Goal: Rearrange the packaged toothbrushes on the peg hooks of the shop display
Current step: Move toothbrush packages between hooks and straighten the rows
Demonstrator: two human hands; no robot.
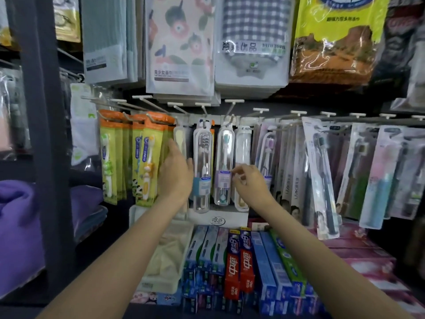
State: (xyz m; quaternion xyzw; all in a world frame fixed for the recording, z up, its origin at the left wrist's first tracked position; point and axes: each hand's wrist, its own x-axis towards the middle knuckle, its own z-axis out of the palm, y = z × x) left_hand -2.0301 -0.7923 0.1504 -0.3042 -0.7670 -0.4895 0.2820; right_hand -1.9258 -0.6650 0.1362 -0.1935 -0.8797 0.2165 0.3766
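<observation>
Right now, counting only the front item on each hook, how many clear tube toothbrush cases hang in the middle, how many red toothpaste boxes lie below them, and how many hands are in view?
Clear tube cases: 4
Red toothpaste boxes: 2
Hands: 2, the left hand and the right hand
Total: 8

A dark upright post (pixel 43 134) is framing a shop display, with folded purple towels (pixel 18 226) lying on a shelf at left.
</observation>
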